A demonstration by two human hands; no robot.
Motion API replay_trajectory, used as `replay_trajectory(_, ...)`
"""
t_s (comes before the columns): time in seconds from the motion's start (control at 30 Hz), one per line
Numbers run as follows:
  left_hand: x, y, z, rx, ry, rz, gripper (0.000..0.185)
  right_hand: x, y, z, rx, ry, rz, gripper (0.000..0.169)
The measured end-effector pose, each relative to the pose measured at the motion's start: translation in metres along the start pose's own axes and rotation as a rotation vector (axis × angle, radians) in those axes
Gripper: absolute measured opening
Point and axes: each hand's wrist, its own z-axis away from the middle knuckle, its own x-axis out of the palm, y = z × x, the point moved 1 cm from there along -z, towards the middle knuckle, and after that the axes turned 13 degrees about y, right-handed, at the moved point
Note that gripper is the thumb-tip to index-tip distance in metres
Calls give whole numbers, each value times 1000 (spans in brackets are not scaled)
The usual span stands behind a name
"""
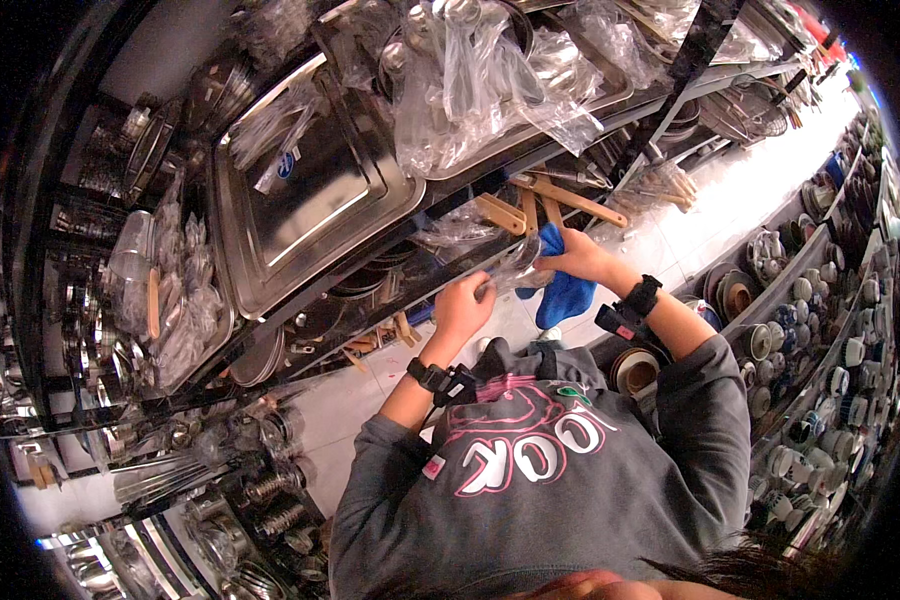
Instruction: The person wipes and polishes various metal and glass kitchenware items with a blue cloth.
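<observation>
My right hand grips a blue cloth, which hangs down from its fingers. Between my two hands is a shiny, partly see-through item, perhaps a utensil in clear plastic; its exact kind is hard to tell. My left hand has its fingers curled at the near end of this item, while my right fingers are at its other end. Just beyond my hands, wooden-handled utensils stick out from a lower shelf, beside another pale wooden handle.
A rectangular steel tray lies on the upper shelf, near plastic-wrapped utensils. The dark shelf edge runs just past my hands. Stacked ceramic bowls fill shelves on the right. Pale floor tiles show below.
</observation>
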Motion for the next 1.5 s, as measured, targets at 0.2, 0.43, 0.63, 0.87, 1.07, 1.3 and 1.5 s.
replay_trajectory(0.2,0,2,-3,181,75,-22,23,19,4,5,96,49,-278,43)
replay_trajectory(0.43,2,-5,-4,136,29,-122,22,30,13,4,-35,72,-410,47)
replay_trajectory(0.63,-3,4,-6,139,-14,-114,22,18,-7,7,107,64,-274,29)
replay_trajectory(0.87,10,-12,0,90,-40,-122,23,28,0,4,55,180,-90,26)
replay_trajectory(1.07,14,-24,-1,-95,-21,72,23,27,-8,8,58,206,-84,27)
replay_trajectory(1.3,4,-14,-5,-89,45,-44,25,30,-3,8,56,219,-133,30)
replay_trajectory(1.5,8,-18,-4,-95,41,-117,30,38,7,9,62,219,-193,31)
